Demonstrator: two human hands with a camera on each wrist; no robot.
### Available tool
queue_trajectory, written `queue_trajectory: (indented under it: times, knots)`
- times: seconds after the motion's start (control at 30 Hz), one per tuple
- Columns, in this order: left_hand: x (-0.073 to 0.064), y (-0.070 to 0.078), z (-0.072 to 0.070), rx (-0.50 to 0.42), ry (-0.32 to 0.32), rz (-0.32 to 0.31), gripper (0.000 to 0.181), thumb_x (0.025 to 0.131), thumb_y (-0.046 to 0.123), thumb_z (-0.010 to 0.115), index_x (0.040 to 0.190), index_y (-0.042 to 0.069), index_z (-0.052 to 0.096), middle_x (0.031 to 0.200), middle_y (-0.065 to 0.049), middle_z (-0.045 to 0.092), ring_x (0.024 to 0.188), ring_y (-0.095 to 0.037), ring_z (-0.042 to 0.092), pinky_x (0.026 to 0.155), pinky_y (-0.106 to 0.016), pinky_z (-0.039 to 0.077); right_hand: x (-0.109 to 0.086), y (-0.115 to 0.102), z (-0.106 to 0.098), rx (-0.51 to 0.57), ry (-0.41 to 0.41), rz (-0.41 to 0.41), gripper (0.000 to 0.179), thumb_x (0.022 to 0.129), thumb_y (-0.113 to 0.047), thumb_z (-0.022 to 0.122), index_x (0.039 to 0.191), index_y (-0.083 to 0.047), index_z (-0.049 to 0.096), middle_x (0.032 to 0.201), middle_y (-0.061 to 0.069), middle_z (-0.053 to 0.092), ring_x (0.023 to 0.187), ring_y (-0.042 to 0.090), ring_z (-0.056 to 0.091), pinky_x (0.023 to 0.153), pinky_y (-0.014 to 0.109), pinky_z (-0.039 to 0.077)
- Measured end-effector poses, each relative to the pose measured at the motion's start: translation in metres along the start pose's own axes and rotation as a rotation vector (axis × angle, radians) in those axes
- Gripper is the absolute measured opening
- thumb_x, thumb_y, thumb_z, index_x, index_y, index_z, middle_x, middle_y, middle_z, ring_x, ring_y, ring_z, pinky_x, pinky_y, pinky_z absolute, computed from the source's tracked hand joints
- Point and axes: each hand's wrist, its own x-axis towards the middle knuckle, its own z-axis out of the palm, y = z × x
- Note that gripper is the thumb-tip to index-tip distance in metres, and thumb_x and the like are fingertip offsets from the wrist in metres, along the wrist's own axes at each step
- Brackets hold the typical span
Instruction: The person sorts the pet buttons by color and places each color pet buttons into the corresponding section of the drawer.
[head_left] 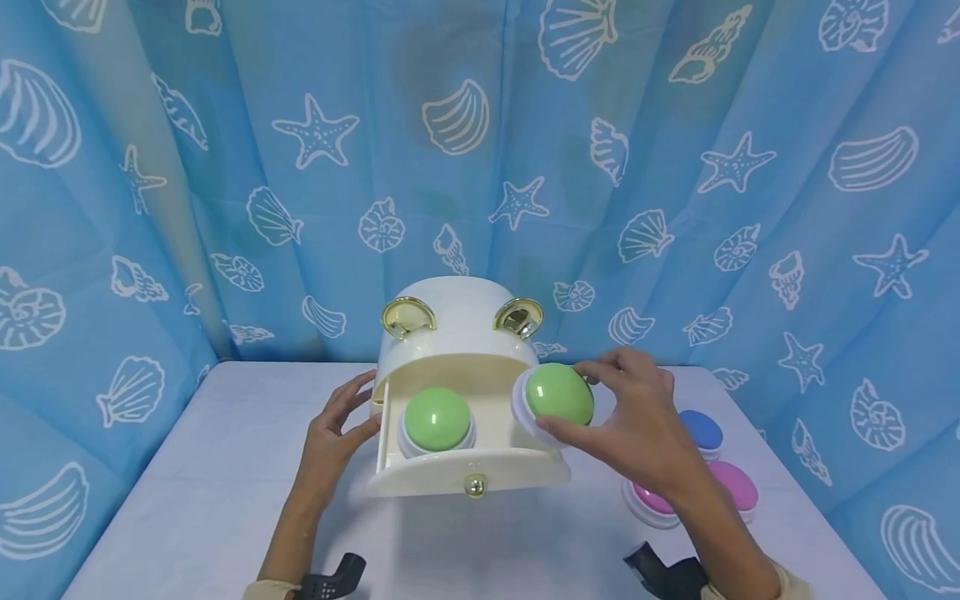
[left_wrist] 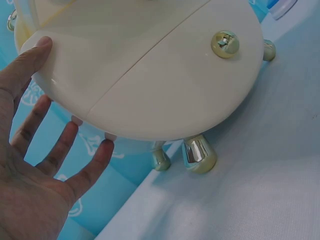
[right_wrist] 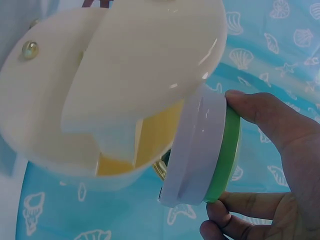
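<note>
A cream storage box (head_left: 457, 321) with two gold ears stands on the table, its upper drawer (head_left: 525, 472) pulled out. Inside the drawer's left half sits a green domed push button (head_left: 437, 419) with a white base. My right hand (head_left: 645, 425) pinches a second green push button (right_wrist: 197, 145) by its edge between thumb and fingers, tilted, over the drawer's right side. My left hand (head_left: 333, 433) rests against the box's left side; in the left wrist view its fingers (left_wrist: 60, 150) are spread and fairly straight along the rounded edge.
Right of the box, partly behind my right arm, lie a blue push button (head_left: 702, 429) and two pink ones, the nearer pink button (head_left: 651, 502) beside another pink button (head_left: 733, 485). A blue shell-patterned curtain (head_left: 480, 167) hangs behind the white table (head_left: 247, 433).
</note>
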Motion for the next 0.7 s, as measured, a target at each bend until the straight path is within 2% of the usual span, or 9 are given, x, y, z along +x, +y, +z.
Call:
queue_trajectory:
  times: [0.3,0.7]
  knots:
    - [0.000,0.001,-0.001,-0.011,0.000,0.000,0.059,0.088,0.031,0.078,0.143,0.033,0.055,0.149,0.015,0.044,0.140,-0.025,0.041,0.109,-0.067,0.030,0.006,-0.006,0.012,0.014,-0.022,-0.018,0.071,0.068,-0.052,0.089,0.118,-0.004,0.072,0.110,0.007,0.054,0.110,0.027,0.044,0.086,0.050,0.034]
    - [-0.001,0.000,0.001,0.001,0.006,-0.005,0.059,0.088,0.035,0.077,0.142,0.035,0.055,0.149,0.016,0.043,0.140,-0.026,0.041,0.110,-0.069,0.027,0.011,-0.011,0.026,0.034,-0.020,-0.062,0.068,0.067,-0.047,0.091,0.117,-0.005,0.072,0.109,0.006,0.055,0.109,0.026,0.044,0.083,0.046,0.033]
